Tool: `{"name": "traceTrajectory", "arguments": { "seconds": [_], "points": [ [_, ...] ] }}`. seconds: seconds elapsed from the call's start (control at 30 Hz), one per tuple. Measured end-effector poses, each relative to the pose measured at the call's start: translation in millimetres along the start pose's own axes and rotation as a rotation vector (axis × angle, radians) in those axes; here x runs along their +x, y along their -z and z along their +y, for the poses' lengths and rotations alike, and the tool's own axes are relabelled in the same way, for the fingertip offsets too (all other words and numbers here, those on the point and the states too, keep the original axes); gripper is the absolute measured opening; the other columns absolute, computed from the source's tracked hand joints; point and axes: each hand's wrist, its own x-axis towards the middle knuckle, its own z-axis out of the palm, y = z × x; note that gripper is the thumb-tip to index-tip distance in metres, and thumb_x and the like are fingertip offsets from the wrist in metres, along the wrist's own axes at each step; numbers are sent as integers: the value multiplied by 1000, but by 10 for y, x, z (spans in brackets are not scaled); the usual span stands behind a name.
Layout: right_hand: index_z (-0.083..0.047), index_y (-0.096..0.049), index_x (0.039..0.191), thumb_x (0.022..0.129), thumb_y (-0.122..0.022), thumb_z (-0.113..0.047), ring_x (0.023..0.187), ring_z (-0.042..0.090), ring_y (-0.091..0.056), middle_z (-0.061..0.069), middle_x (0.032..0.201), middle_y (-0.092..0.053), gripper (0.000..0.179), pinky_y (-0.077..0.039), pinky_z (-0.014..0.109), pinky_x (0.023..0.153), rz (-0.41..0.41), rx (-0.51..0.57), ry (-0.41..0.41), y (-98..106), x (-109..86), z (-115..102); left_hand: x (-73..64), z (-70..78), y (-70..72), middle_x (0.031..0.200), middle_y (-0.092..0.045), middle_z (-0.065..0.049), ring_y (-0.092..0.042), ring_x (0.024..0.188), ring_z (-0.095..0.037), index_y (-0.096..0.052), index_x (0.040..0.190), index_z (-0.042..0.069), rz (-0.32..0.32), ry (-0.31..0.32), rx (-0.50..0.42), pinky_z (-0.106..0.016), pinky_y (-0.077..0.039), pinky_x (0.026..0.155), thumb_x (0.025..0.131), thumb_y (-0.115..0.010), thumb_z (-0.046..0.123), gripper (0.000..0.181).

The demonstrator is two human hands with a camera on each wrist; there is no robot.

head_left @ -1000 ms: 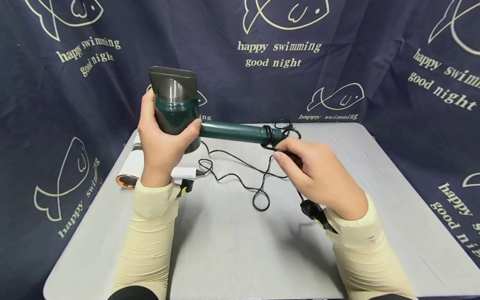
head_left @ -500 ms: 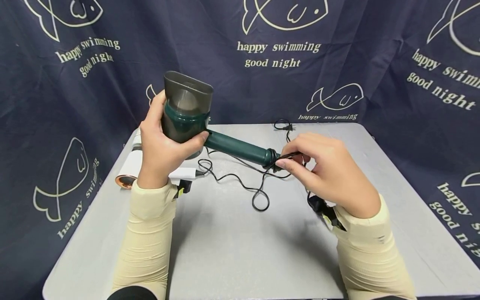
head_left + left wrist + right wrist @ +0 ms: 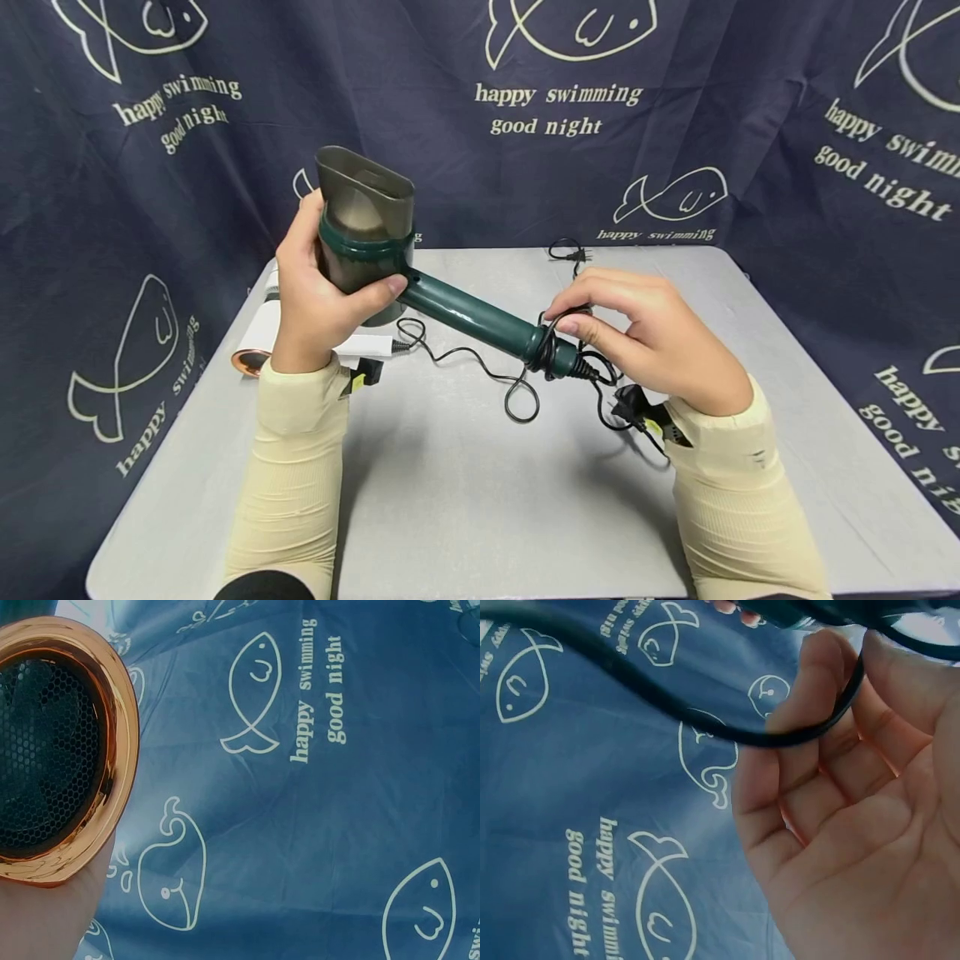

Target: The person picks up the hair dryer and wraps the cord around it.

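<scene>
My left hand [image 3: 315,304] grips a dark green hair dryer [image 3: 472,315] round its barrel, thumb across the front near the handle joint. A smoky flat nozzle [image 3: 366,196] tops the barrel and points up; the handle slopes down to the right. In the left wrist view the copper-coloured rim [image 3: 120,742] surrounds a black mesh grille [image 3: 45,750]. My right hand [image 3: 652,333] pinches the dryer's black cord [image 3: 573,314] between thumb and fingers, just above the handle's end, where several loops of cord are wound. In the right wrist view the cord [image 3: 757,738] runs across the curled fingers.
Behind my left wrist a white hair dryer [image 3: 258,333] with a copper end lies on the grey table [image 3: 465,500]. Its black cord [image 3: 480,362] snakes over the tabletop. A plug [image 3: 577,254] lies near the back edge. Dark blue printed cloth [image 3: 450,167] hangs behind.
The green dryer's handle end has swung downward and its nozzle has tilted. My right hand has moved slightly right, and the cord now passes over the top of the handle.
</scene>
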Motion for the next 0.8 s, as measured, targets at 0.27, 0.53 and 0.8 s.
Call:
{"name": "traceTrajectory", "arguments": {
  "seconds": [0.27, 0.53, 0.8],
  "points": [
    [-19, -74, 111, 95, -66, 6, 88, 11, -69, -7, 98, -73, 31, -54, 24, 84, -70, 157, -11, -71, 11, 114, 9, -10, -5, 110, -71, -8, -64, 103, -29, -64, 125, -2, 10, -16, -98, -37, -49, 97, 61, -83, 8, 68],
    [-19, -71, 112, 104, -51, 2, 73, 14, -62, -4, 85, -70, 30, -51, 28, 66, -68, 277, -83, -182, 30, 143, 14, -78, -11, 110, -67, -15, -65, 98, -32, -58, 128, -1, 65, -17, -203, -38, -55, 90, 68, -87, 16, 69],
    [-21, -66, 99, 108, -47, -8, 87, 10, -63, -6, 87, -70, 24, -51, 26, 84, -115, 215, -187, -311, 65, 147, 26, -85, -48, 117, -66, -18, -65, 103, -35, -56, 132, 0, 202, -18, -145, -39, -55, 94, 70, -88, 22, 73]
  ]
}}
